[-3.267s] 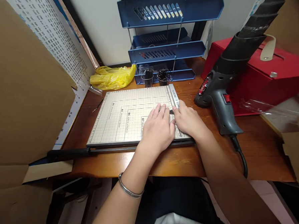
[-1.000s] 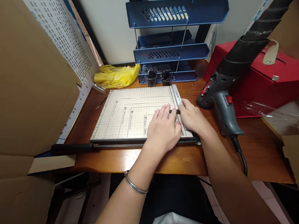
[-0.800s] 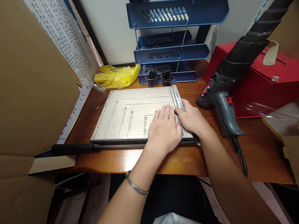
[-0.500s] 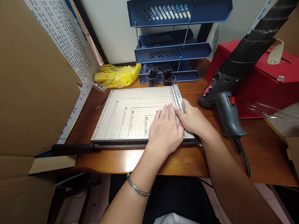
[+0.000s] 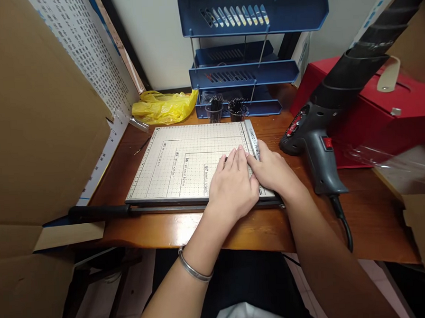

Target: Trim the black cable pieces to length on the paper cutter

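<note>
A paper cutter (image 5: 163,166) with a cream gridded board lies on the wooden desk, its black handle (image 5: 99,212) down at the front left. My left hand (image 5: 233,184) rests flat on the board's right part, fingers stretched out and close together. A small dark bit shows at its fingertips; I cannot tell whether it is print or an object. Beside it and touching it, my right hand (image 5: 273,170) lies over the board's right edge and the metal ruler strip (image 5: 251,134), its thumb against the left hand. Whatever is under the palms is hidden.
Behind the board stand two clear cups (image 5: 214,112) of thin black sticks, a blue tiered tray rack (image 5: 243,74) and a yellow plastic bag (image 5: 165,107). On the right are a grey heat gun (image 5: 318,129) and a red box (image 5: 384,107). Cardboard (image 5: 42,111) walls the left.
The view has shifted slightly, so everything sits a little further left. Both hands keep nearly the same place on the board, with the left fingers slightly altered.
</note>
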A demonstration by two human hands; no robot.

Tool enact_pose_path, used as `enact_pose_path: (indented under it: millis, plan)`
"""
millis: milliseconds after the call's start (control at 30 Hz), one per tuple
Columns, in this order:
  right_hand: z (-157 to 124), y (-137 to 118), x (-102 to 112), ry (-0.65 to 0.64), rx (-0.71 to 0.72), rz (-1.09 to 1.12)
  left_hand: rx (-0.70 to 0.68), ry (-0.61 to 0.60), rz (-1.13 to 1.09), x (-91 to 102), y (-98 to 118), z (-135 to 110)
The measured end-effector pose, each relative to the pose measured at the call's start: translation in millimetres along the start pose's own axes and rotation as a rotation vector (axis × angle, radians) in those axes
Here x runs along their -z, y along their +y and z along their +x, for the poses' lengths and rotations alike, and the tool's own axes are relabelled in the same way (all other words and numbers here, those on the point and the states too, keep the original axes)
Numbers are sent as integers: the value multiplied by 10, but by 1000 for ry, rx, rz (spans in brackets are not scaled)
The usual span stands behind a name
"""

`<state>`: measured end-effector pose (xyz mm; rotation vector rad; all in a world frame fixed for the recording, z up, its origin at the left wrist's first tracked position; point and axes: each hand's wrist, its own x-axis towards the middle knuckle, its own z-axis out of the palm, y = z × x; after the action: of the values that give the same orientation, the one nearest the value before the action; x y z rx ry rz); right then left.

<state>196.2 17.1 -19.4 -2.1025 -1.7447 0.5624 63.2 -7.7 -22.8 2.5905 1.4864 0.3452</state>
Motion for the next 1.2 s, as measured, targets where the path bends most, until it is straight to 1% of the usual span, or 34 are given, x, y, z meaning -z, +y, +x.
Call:
enact_pose_path:
  millis: [300, 533, 700, 900, 967, 1133, 1200]
  plan:
    - [-3, 21, -5, -3, 45, 13, 11, -14, 11, 6, 5, 11]
    - [-6, -8, 5, -7, 1, -22, 12, -3, 27, 12, -2, 9]
    - [0, -15, 9, -8, 7, -29, 9, 24, 30, 2, -4, 3]
    - [0, 17, -5, 3, 25, -42, 7, 28, 27, 0, 3, 6]
    - [0, 36, -14, 9, 64, -100, 12, 31, 11, 2, 1, 7]
    - [-16, 75, -11, -30, 263, -399, 10, 49, -4, 5, -2, -1]
    - [-21, 83, 8, -50, 251, -375, 8, 51, -1, 7, 1, -5]
